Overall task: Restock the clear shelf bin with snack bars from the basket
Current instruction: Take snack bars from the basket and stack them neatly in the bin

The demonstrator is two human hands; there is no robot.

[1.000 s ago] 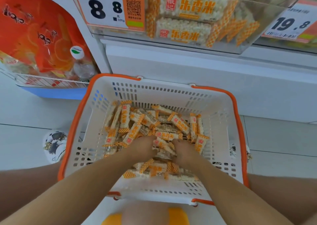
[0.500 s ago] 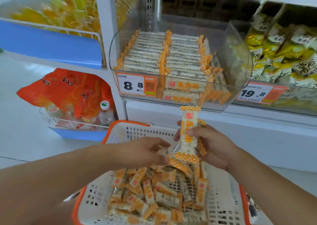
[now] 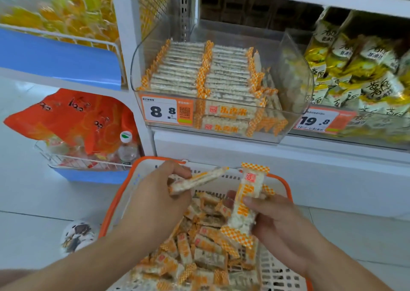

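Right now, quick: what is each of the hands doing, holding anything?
Left hand: closed on a snack bar lying nearly level above the basket.
Right hand: closed on an upright snack bar, printed side showing.

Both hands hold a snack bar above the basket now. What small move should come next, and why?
Probably lift the right hand and its snack bar up to the clear bin, whose right side still has room; the two stacked rows on its left look full.
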